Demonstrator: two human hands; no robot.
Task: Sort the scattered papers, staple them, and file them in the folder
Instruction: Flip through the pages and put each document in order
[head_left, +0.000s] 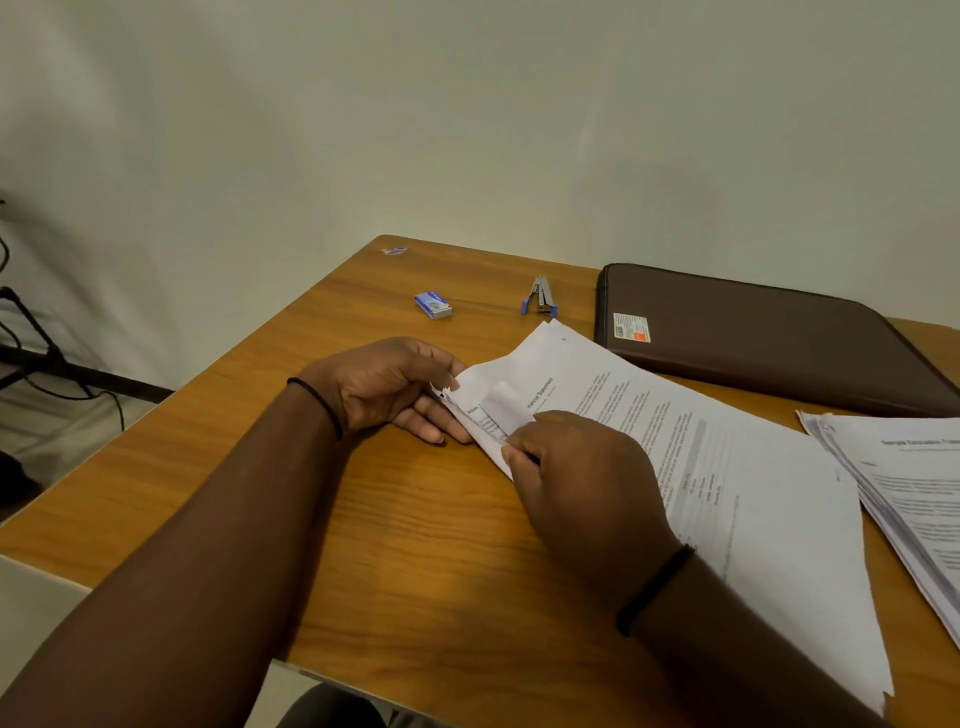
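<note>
The left hand pinches the ragged corner of the paper set; the right hand grips the same edge beside it. Best to square that corner before stapling. From the set, the stapler lies just beyond, the folder behind, a second pile to its right.

At three o'clock the second paper stack runs off the frame edge; its print, like the stapled papers', is too blurred to read.
</note>
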